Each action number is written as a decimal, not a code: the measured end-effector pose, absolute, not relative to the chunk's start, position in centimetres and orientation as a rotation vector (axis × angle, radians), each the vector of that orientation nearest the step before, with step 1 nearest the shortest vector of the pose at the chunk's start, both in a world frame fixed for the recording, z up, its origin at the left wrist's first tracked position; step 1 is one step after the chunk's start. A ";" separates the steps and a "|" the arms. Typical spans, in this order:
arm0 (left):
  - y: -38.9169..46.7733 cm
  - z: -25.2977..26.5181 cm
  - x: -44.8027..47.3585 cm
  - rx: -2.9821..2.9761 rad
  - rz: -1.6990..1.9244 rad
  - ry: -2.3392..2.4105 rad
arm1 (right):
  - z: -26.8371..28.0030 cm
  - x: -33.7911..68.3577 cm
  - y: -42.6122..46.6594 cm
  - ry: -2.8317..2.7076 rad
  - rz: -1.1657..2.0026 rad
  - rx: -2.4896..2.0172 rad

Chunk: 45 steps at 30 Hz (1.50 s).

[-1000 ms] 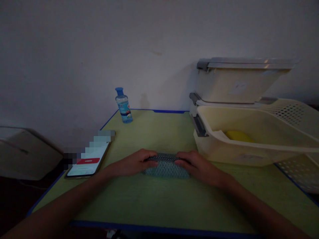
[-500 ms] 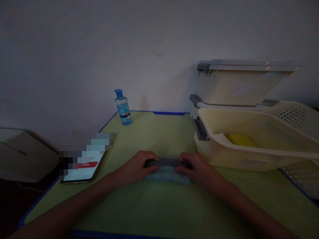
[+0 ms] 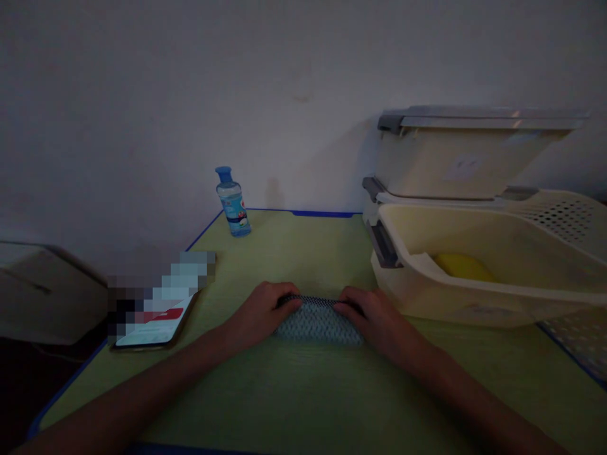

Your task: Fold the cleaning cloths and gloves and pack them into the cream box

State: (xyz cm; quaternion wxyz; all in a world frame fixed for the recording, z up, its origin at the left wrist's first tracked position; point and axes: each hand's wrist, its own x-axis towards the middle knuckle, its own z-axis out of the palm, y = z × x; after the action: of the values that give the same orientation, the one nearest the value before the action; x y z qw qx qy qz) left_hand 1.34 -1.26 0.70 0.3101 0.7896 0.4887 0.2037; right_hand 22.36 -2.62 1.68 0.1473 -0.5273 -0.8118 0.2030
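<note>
A grey-blue patterned cloth (image 3: 320, 323) with a dark checked strip along its far edge lies across the middle of the green table. It looks folded or rolled, though its exact shape is hard to make out in the dim light. At the left end of the strip my left hand (image 3: 271, 314) is closed, thumb on the near side and fingers over the far side. My right hand (image 3: 372, 314) pinches the right end in the same way. Both ends of the strip are hidden under my fingers.
On the green table (image 3: 294, 253) stand a blue bottle (image 3: 236, 212) at the back left and a lit phone (image 3: 156, 325) on the left. At right is an open cream bin (image 3: 474, 300) with a yellow item (image 3: 462, 268) inside. Another lidded box (image 3: 441, 161) stands behind it.
Both hands have moved slightly away from me with the cloth's far edge. The dark strip between them looks narrower, and more of the grey-blue side shows. The view has shifted a little.
</note>
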 end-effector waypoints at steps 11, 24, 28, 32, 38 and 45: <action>-1.0 0.7 1.9 2.093 0.599 1.418 | 1.6 22.5 -2.1 -2.341 0.481 -1.631; -2.0 0.1 2.1 2.442 0.470 1.507 | 1.3 22.4 -2.3 -2.345 0.405 -1.620; -2.2 -0.5 2.2 2.627 0.661 1.378 | 1.3 22.4 -2.2 -2.325 0.405 -1.614; -2.0 -0.6 2.3 2.902 0.691 0.992 | 1.1 22.3 -2.1 -2.326 0.400 -1.611; -2.2 0.2 2.4 2.968 0.513 0.748 | 1.1 22.3 -2.2 -2.318 0.377 -1.657; -2.3 -0.8 1.5 2.790 0.447 0.802 | 1.8 22.3 -3.3 -2.276 0.157 -1.373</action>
State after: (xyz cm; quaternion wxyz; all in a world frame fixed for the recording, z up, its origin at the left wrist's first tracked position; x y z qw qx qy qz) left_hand 1.50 -2.28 -0.85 0.1022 0.9449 0.2715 0.1514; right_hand 22.35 -3.34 1.78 0.2371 -0.5008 -0.8305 0.0571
